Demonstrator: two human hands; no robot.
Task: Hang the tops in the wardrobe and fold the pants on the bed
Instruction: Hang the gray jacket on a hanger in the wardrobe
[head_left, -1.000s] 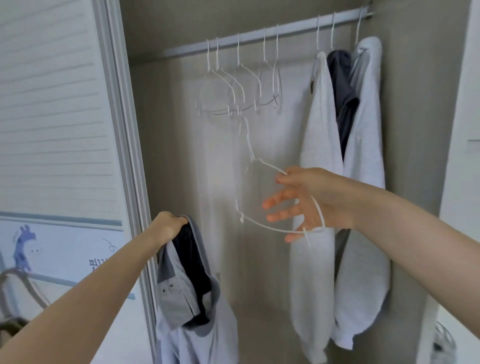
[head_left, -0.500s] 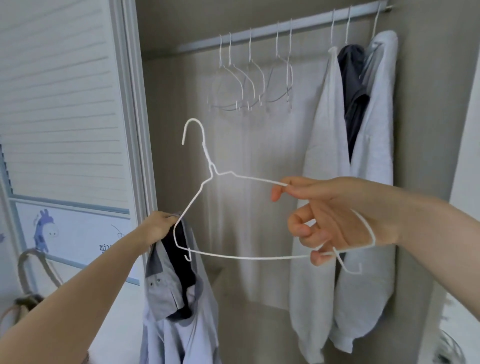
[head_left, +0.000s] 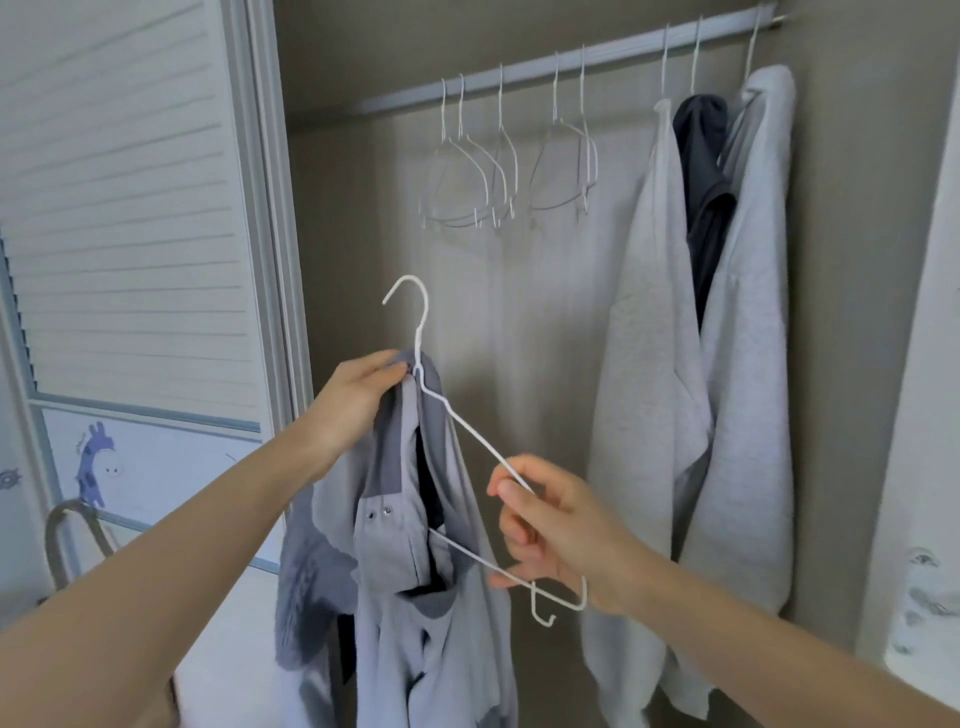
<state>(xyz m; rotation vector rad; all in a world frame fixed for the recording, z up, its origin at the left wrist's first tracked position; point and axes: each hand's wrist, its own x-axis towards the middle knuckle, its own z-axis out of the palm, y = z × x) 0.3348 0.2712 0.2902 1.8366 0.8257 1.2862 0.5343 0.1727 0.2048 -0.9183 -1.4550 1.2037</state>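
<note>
While the left hand (head_left: 358, 395) pinches the shirt (head_left: 410, 519) collar, the right hand (head_left: 556, 535) grips the hanger (head_left: 467, 426).

We see a thin white coated-wire hanger (head_left: 470, 431), a soft matt blue-grey cloth shirt (head_left: 405, 525) and fleecy pale-grey cloth tops (head_left: 649, 364).

light: soft, even daylight | shadows: faint | edges: wide-angle bowing
</note>
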